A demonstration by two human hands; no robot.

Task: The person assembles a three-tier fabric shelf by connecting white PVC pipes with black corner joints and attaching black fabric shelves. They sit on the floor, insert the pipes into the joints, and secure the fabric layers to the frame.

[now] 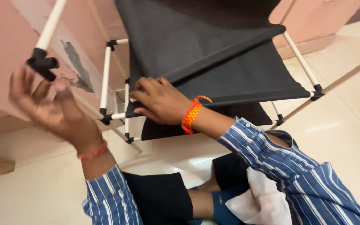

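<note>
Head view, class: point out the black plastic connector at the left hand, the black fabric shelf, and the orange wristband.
black plastic connector (43, 65), head view, its middle joint.
black fabric shelf (246, 79), head view, its flat panel.
orange wristband (191, 113), head view, its braided middle.

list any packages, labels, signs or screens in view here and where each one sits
None in view: no package, label, sign or screen shows. The left hand is by a black connector on a white rod; the right hand rests on the black fabric shelf.
</note>
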